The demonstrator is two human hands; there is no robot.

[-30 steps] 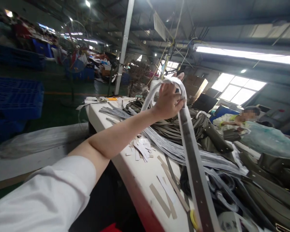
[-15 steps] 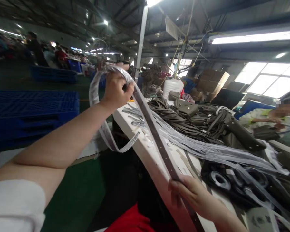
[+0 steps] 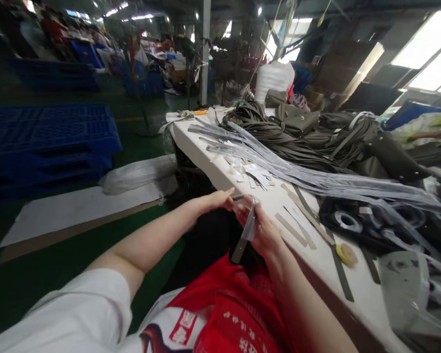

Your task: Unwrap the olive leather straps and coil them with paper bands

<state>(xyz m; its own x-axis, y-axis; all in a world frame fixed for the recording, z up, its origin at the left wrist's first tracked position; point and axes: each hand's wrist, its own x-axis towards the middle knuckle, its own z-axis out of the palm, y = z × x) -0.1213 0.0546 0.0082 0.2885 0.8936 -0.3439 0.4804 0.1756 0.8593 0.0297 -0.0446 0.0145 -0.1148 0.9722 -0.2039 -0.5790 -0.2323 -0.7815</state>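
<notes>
A dark strap (image 3: 239, 249), partly covered in clear plastic film, is bunched between my two hands just off the table's near edge. My left hand (image 3: 221, 199) is closed, pinching a part of it on the left. My right hand (image 3: 263, 226) wraps round the film-covered part, and the strap's bare end hangs below it over the red apron (image 3: 235, 304). Fingers hide how the strap is folded. Beyond my hands, white paper scraps (image 3: 255, 174) and short dark strips lie on the white table (image 3: 202, 152).
Long film-covered straps (image 3: 297, 176) run across the table, with a heap of dark straps (image 3: 257, 122) behind. A yellow tape measure (image 3: 346, 254) and a black bag with clear rolls (image 3: 347, 221) lie to the right. Blue pallets (image 3: 51, 137) stand left. A person's sleeve shows far right.
Both hands have come together low in front of me; the left moved down from its raised position. The long strap stretched between them is now gathered up. The view has tilted downward.
</notes>
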